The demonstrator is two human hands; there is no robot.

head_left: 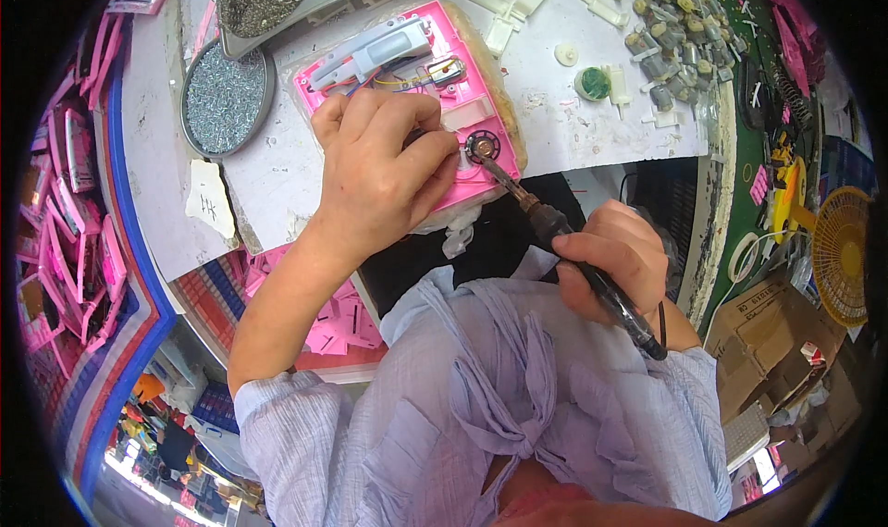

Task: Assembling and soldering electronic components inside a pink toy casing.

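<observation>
A pink plastic toy shell [462,87] lies open on the white table [555,129], with a grey-white part, wires and a small motor inside. My left hand [379,171] presses down on its near half, fingers curled beside a small round black speaker [482,145]. My right hand [615,259] grips a black soldering iron [564,240] like a pen; its tip touches the speaker's edge.
A round metal dish of small screws [225,97] stands left of the shell, a metal tray [277,0] behind it. Small motors [666,37] and white plastic parts [509,4] lie at the back right. Pink shells [69,222] are piled at the left. A yellow fan [842,249] stands right.
</observation>
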